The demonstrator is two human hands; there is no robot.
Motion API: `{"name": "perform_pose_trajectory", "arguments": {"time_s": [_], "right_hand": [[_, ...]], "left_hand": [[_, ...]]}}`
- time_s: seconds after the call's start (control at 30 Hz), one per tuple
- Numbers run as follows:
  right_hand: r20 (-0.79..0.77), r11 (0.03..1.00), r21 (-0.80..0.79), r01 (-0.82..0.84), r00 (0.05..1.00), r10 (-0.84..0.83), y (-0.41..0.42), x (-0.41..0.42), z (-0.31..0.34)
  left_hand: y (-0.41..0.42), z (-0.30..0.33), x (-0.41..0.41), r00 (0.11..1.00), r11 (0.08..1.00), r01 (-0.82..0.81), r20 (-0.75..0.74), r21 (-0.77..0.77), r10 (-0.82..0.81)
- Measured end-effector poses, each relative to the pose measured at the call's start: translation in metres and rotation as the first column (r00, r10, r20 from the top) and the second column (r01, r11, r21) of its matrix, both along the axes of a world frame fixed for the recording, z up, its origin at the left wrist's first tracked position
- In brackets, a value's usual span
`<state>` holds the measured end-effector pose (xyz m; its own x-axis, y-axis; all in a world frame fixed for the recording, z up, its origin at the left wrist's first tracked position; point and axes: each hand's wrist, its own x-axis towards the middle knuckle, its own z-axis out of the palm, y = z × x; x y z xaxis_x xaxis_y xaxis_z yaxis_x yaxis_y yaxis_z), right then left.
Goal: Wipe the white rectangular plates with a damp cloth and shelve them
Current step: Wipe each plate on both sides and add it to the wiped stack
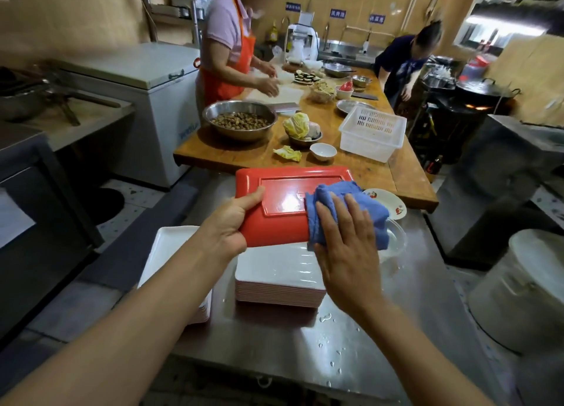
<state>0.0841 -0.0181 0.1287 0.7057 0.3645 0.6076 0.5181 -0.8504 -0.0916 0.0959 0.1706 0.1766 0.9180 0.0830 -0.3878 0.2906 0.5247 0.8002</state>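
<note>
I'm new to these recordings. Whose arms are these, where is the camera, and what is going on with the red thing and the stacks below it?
There is one picture, from a camera worn on a person's head, looking down at their own bare arms. The left hand grips a plate turned red underside up. The right hand presses a blue cloth flat against it, wiping. Below, on a wet steel counter, stands a stack of plates with white faces, and another stack to its left. Beyond is a wooden table with bowls and a white basket, where two other people work.
</note>
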Motion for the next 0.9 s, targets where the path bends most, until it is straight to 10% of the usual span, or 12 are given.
{"name": "perform_pose_trajectory", "arguments": {"time_s": [0.57,0.9], "right_hand": [[-0.333,0.999,0.032,-0.042,0.942,0.050,0.065,0.024,0.012],[-0.569,0.902,0.424,0.080,0.798,0.197,0.065,0.033,0.009]], "left_hand": [[0.026,-0.017,-0.031,0.985,0.990,-0.136,0.100,-0.027,0.138],[0.073,-0.025,-0.056,0.971,0.971,-0.236,0.032,-0.032,0.237]]}}
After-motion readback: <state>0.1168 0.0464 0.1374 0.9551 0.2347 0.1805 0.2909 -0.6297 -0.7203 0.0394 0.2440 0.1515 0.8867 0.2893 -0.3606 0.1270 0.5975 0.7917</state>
